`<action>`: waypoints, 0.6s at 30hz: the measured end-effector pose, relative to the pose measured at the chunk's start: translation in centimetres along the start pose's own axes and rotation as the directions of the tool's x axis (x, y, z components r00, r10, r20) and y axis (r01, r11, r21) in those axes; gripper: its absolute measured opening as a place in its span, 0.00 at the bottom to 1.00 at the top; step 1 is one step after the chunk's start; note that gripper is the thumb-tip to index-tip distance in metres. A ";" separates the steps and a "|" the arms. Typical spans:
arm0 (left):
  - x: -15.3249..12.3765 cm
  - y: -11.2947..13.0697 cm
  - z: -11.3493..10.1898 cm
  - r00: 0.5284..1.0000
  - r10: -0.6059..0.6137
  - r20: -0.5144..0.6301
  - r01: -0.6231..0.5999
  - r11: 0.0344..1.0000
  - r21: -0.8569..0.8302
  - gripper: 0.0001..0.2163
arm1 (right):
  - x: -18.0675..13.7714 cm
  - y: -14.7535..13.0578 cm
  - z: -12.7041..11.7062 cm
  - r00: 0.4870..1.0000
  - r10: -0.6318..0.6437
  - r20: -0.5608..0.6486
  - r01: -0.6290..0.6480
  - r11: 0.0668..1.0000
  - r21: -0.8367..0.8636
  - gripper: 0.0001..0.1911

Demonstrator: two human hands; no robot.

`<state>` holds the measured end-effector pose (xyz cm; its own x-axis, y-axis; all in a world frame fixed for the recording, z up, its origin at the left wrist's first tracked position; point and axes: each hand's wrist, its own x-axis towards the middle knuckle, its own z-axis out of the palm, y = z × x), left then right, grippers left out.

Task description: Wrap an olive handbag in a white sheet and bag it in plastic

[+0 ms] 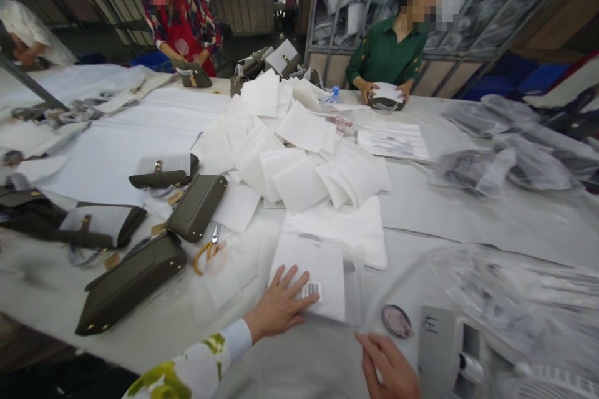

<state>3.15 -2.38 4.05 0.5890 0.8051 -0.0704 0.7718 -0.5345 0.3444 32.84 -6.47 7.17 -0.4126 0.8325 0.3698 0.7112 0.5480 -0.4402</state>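
Low in the frame, the left hand lies flat, fingers spread, on a white pouch bearing an unreadable barcode sticker; the right hand hovers loosely open, empty.

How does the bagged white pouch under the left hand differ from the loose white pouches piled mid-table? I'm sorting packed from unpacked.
The bagged white pouch lies alone and flat inside a clear sleeve with a barcode sticker, the left hand resting on it. The loose white pouches have no sleeve or visible sticker and overlap in a heap, untouched. Both are white, flat and roughly square.
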 end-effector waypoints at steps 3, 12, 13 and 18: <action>-0.4 0.0 -0.3 0.999 -0.021 -0.026 0.019 0.998 -0.062 0.38 | 7.9 -0.7 3.9 0.997 -0.043 0.063 0.049 0.993 -0.106 0.24; -5.2 1.0 4.5 0.386 -0.899 0.207 0.452 -0.011 -0.892 0.53 | 8.9 -1.2 10.0 0.964 0.009 0.267 0.087 0.934 -0.345 0.27; -5.3 1.5 4.9 0.393 -0.875 0.284 0.438 -0.093 -0.894 0.48 | 8.9 -1.2 9.9 0.963 0.010 0.268 0.086 0.934 -0.346 0.27; -4.2 2.8 6.2 0.479 -0.794 0.374 0.360 -0.210 -0.909 0.33 | 9.1 -1.0 9.9 0.961 0.000 0.276 0.092 0.943 -0.320 0.27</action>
<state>4.31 -8.88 -0.44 -0.2412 0.7142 -0.6571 -0.1680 0.6361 0.7531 22.70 1.38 2.87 -0.5539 0.8224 0.1300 0.8147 0.5675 -0.1190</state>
